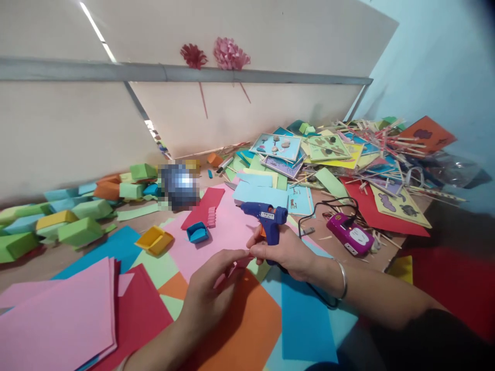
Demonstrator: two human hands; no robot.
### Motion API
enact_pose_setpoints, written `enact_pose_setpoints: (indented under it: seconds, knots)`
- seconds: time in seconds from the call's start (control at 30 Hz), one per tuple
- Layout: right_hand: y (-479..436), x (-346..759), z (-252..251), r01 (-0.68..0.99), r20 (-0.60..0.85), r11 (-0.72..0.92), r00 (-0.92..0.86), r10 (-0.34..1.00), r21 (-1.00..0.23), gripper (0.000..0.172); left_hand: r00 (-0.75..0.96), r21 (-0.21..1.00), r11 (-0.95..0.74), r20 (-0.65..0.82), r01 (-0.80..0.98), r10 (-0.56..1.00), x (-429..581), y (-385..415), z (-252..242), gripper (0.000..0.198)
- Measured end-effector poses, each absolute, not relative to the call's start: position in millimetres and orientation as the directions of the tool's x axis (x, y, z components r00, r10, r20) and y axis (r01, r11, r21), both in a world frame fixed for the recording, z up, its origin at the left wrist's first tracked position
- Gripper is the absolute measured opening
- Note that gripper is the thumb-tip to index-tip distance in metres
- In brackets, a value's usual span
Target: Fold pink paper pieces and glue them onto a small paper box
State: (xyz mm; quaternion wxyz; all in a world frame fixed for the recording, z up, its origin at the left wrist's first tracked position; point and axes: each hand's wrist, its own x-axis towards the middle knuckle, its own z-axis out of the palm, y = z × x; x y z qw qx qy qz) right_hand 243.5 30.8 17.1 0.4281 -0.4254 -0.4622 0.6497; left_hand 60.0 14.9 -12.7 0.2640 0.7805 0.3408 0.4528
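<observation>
CRAFT DESK: A person is working at a desk (34, 268) strewn with coloured paper. The right hand (286, 252) is gripping a blue glue gun (266, 215) upright above the middle of the desk. Its fingers are wrapping tight round the handle, and the nozzle is pointing left over a pink sheet (228, 234). The left hand (207, 293) is reaching in over an orange sheet (240, 330), with the forefinger stretching out to touch the right hand's fingertips. The other fingers are curling loosely, and it cannot be told whether they are pinching anything.

A silver bangle (342, 278) is sitting on the right wrist. Just beyond the hands, a small blue paper box (197, 233) and a yellow paper box (154, 239) are lying open on the sheets. A purple gadget (350, 234) is lying to the right of the gun with a black cord (327, 205) looping up to it. Green paper blocks (79, 229) are lying heaped along the left side. Picture cards (276, 147) and wooden sticks (390, 141) are lying piled at the far right. Two paper flowers (230, 54) are sitting on a rail on the wall behind.
</observation>
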Motion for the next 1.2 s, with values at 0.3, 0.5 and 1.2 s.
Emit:
enact_pose_setpoints:
  seconds: [0.3,0.5,1.2]
  knots:
    - [30.9,245.3,18.1,-0.129,-0.226,-0.268,-0.273,0.935,-0.955,0.026,0.355,0.758,-0.606,0.512,0.242,0.782,62.0,12.4,-9.8,0.014]
    - [32.6,268.8,33.9,0.287,0.168,0.208,-0.155,0.973,-0.935,0.027,0.073,0.983,-0.134,0.125,0.124,0.989,59.3,13.5,-22.3,0.015]
    - [40.4,289.6,30.0,0.629,0.26,0.485,-0.419,0.87,-0.608,0.033,-0.044,0.996,0.081,-0.082,-0.035,0.996,55.5,25.6,-12.3,0.03]
